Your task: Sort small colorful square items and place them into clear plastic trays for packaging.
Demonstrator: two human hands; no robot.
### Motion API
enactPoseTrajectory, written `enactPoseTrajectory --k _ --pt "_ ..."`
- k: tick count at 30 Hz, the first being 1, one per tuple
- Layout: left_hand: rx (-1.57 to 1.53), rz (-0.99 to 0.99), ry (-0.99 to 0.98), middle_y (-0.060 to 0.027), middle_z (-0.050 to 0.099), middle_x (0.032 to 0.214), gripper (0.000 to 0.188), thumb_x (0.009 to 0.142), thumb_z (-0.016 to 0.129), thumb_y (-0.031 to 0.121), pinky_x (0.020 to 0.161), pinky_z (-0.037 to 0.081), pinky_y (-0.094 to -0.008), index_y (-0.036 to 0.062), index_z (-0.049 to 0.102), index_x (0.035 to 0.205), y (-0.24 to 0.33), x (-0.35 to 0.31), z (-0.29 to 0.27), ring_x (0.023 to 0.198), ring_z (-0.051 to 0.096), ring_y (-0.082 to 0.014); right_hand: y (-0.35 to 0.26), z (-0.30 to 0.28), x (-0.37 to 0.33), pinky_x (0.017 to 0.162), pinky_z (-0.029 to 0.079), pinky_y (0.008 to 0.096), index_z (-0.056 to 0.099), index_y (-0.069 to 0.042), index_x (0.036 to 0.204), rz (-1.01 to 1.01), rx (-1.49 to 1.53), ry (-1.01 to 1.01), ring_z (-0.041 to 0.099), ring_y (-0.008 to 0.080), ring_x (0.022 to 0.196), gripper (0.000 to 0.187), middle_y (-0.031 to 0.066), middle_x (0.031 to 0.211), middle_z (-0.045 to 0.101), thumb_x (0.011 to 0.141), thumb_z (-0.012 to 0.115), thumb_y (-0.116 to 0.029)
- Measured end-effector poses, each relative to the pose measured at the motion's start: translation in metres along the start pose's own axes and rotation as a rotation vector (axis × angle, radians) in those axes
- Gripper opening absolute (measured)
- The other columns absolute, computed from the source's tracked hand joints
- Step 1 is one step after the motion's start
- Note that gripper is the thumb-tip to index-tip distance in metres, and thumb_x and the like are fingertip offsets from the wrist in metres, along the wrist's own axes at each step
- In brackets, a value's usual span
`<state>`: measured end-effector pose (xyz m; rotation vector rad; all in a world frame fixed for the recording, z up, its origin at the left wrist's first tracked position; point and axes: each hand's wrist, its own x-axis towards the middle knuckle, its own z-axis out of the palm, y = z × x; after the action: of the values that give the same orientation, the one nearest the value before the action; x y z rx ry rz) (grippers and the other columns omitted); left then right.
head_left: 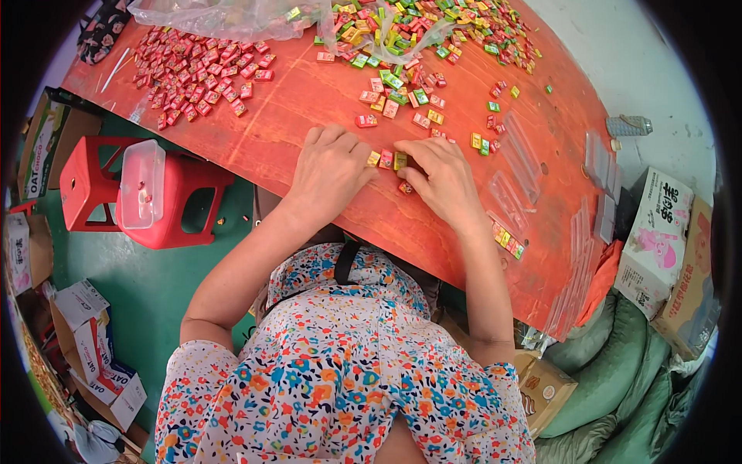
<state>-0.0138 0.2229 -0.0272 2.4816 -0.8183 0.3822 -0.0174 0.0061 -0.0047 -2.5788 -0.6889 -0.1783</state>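
Note:
Three small candy-sized boxes stand in a short row between my hands: a yellow box [374, 158], a red box [386, 159] and a darker yellow box [399, 161]. My left hand [331, 168] is curled at the row's left end, fingertips and thumb closed against the yellow box. At the right end, the thumb and forefinger of my right hand [442, 176] pinch the darker yellow box. Just below the right thumb lies another red box [406, 187]. Loose boxes, among them a red one [365, 121], lie just beyond my hands.
A heap of red boxes [205, 73] covers the red table's [286, 100] far left; mixed boxes [417, 27] spill near a clear bag [232, 19]. Clear plastic trays [506, 201] and a filled strip [507, 240] lie right. Red stools [174, 209] stand left, cartons [653, 240] right.

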Motion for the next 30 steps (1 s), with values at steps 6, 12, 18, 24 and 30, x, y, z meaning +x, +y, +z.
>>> enactPoseTrajectory --k 6,12,18,24,30 --pt "-0.011 -0.052 0.034 -0.0098 0.061 0.101 0.042 0.073 0.080 0.026 0.084 0.046 -0.0413 0.0052 0.065 0.107 0.002 -0.004 -0.019 0.096 0.058 -0.0294 -0.004 -0.017 -0.013 0.082 0.049 0.0410 0.067 -0.007 0.107 0.023 -0.009 0.093 0.063 0.0284 0.095 0.031 0.0092 0.102 0.069 0.080 0.074 -0.022" --pt "-0.070 -0.099 0.022 -0.0124 0.060 0.105 0.039 0.080 0.075 0.017 0.081 0.049 -0.0412 0.0017 0.064 0.114 -0.012 -0.020 -0.036 0.094 0.059 -0.0319 -0.025 -0.006 -0.035 0.076 0.052 0.0411 0.066 -0.007 0.101 0.102 -0.126 0.065 0.064 0.0287 0.089 0.031 0.0089 0.094 0.065 0.078 0.076 -0.025" --pt "-0.027 -0.097 0.012 -0.0115 0.061 0.101 0.029 0.084 0.069 0.010 0.080 0.049 -0.0416 0.0012 0.066 0.111 -0.017 -0.019 -0.026 0.091 0.059 -0.0310 -0.019 -0.014 -0.043 0.073 0.052 0.0420 0.066 -0.007 0.100 0.151 -0.132 0.048 0.064 0.0290 0.087 0.028 0.0086 0.092 0.063 0.080 0.075 -0.024" --pt "-0.076 -0.091 0.028 -0.0109 0.062 0.096 0.023 0.085 0.068 0.010 0.079 0.049 -0.0422 0.0014 0.068 0.106 -0.011 -0.011 -0.017 0.090 0.059 -0.0307 -0.003 -0.027 -0.034 0.082 0.050 0.0417 0.067 -0.006 0.109 0.079 -0.203 0.111 0.063 0.0283 0.096 0.028 0.0104 0.104 0.066 0.083 0.071 -0.014" --pt "-0.076 -0.033 -0.013 -0.0083 0.062 0.094 0.022 0.084 0.070 0.013 0.079 0.048 -0.0418 0.0044 0.069 0.104 -0.006 -0.004 -0.009 0.090 0.059 -0.0292 0.011 -0.018 -0.015 0.087 0.048 0.0389 0.067 -0.007 0.110 0.017 -0.247 -0.006 0.061 0.0264 0.099 0.028 0.0081 0.105 0.067 0.082 0.069 -0.010"
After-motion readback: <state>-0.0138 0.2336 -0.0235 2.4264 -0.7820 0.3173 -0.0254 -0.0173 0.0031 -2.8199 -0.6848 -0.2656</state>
